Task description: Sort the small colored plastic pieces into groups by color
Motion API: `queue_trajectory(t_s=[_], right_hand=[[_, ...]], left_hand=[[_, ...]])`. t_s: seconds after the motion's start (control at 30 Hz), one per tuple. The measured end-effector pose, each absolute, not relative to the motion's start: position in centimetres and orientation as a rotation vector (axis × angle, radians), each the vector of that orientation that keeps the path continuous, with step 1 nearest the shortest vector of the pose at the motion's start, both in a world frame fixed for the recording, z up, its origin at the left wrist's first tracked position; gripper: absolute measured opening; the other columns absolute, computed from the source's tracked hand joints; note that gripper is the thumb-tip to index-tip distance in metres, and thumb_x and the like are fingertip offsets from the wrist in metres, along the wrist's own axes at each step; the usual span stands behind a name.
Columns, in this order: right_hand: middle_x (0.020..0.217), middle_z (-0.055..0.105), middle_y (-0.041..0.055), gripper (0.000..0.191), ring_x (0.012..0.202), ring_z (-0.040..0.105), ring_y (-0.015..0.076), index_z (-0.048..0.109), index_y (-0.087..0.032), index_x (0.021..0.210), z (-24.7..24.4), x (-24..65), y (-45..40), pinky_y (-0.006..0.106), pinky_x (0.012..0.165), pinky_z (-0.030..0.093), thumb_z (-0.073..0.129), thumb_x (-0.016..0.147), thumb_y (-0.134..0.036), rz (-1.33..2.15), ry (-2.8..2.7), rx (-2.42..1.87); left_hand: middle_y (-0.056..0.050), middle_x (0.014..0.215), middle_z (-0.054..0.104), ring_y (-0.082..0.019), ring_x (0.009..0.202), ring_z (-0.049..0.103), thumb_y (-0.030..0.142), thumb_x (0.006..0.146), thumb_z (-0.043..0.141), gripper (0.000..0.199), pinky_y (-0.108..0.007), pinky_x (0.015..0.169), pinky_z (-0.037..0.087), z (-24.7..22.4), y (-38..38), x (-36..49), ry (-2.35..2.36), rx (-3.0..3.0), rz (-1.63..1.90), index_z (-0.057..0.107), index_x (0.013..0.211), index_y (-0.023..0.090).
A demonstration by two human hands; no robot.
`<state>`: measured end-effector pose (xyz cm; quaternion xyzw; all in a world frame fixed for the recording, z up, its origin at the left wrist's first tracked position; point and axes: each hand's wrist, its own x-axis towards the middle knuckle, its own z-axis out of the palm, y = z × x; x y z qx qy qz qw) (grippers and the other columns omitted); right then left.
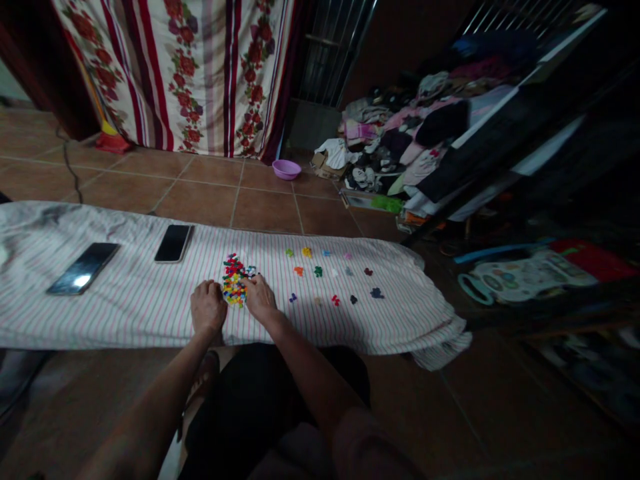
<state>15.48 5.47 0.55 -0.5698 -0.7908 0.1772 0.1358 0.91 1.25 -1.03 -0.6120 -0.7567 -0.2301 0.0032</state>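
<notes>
A pile of small multicoloured pieces (234,283) lies on a striped cloth (150,313). My left hand (208,307) rests at the pile's left edge with its fingers curled; whatever they hold, if anything, is hidden. From the right, my right hand (259,297) reaches onto the pile, its fingertips drawn together among the pieces. Small single-colour groups are spread in rows to the right, among them a yellow group (307,252), an orange group (299,271), a dark green group (319,271), a red group (335,300) and a dark blue group (377,293).
Two phones, one (173,243) near the pile and another (84,269) farther left, lie on the cloth. Beyond, a purple basin (287,169) sits on the tiled floor, near a heap of clothes (400,133). A flowered curtain (210,80) hangs behind.
</notes>
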Motion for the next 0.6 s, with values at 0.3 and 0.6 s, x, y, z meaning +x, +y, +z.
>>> queue_trajectory(t_s=[0.3, 0.6], right_hand=[[0.11, 0.06, 0.006, 0.023, 0.104, 0.056, 0.0168, 0.064, -0.022, 0.109, 0.3, 15.9, 5.6, 0.027, 0.089, 0.044, 0.048, 0.093, -0.019, 0.553, -2.253, -1.582], [0.1, 0.068, 0.0008, 0.016, 0.093, 0.063, 0.0152, 0.062, -0.026, 0.102, -0.3, 17.0, 4.6, 0.028, 0.085, 0.048, 0.055, 0.088, -0.024, 0.709, -1.819, -1.488]], left_hand=[[-0.014, 0.114, 0.062, -0.027, 0.106, 0.053, 0.017, 0.081, 0.045, 0.025, -0.039, 0.09, 0.039, -1.5, 1.2, 0.7, -2.358, -1.904, -0.817, 0.06, 0.101, 0.014], [-0.014, 0.1, 0.061, -0.026, 0.092, 0.053, 0.02, 0.087, 0.037, 0.024, -0.038, 0.078, 0.037, -1.0, 0.9, 1.0, -2.302, -1.934, -0.646, 0.059, 0.096, 0.013]])
